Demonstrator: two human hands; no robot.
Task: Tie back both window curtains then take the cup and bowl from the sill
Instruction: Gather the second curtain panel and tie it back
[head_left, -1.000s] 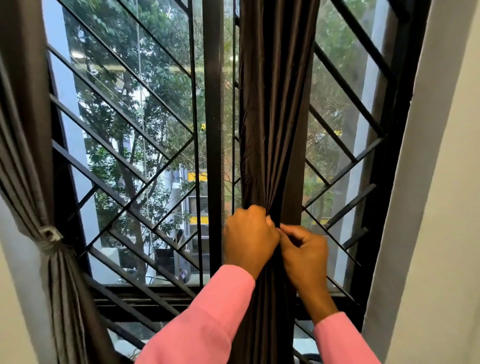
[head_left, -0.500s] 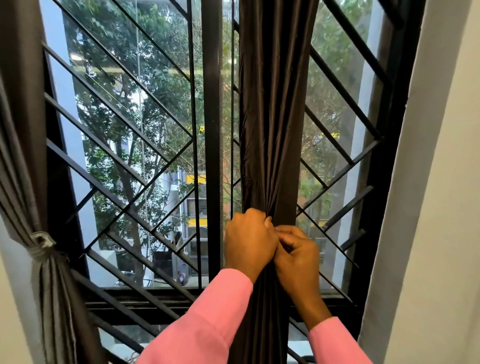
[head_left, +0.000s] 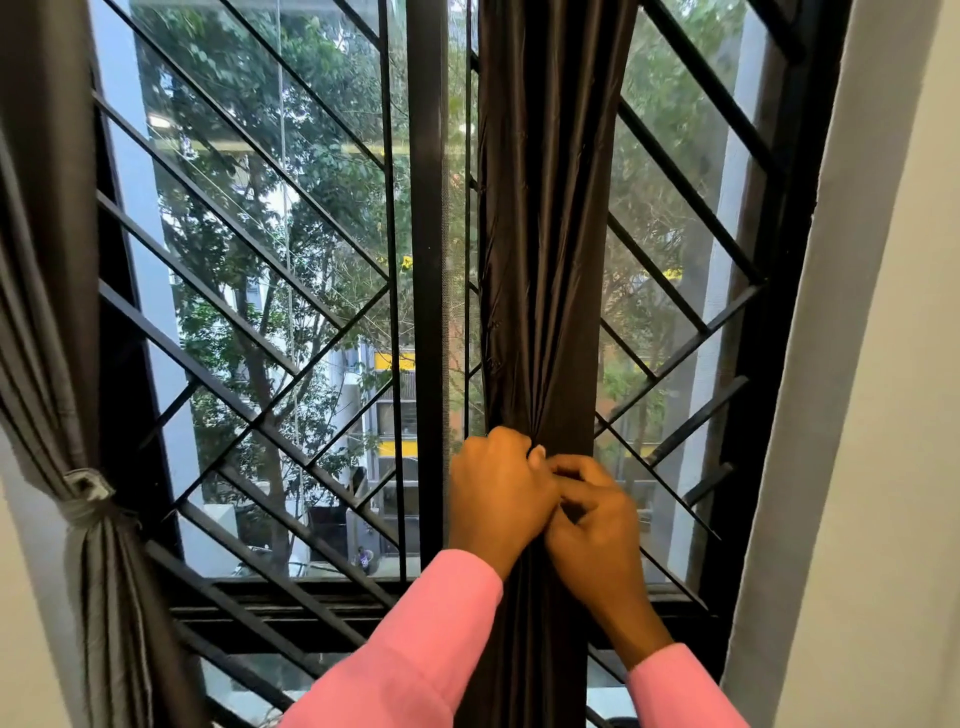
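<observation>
A dark brown curtain (head_left: 540, 234) hangs bunched in front of the window, right of the centre post. My left hand (head_left: 498, 493) and my right hand (head_left: 597, 530) meet at its gathered waist, fingers curled and pinching the fabric between them. Whether a tie band is in my fingers is hidden. At the far left, a grey curtain (head_left: 47, 322) is drawn aside and cinched by a knotted tie (head_left: 88, 493). The cup, the bowl and the sill are out of sight below the frame.
A black window grille (head_left: 260, 291) with diagonal bars stands behind the glass. The black centre post (head_left: 427, 260) runs just left of my hands. A pale wall (head_left: 883, 415) edges the window on the right. Trees and buildings show outside.
My right hand has slid closer to my left hand and curled tighter on the gathered fabric. The view has shifted slightly to the right and down.
</observation>
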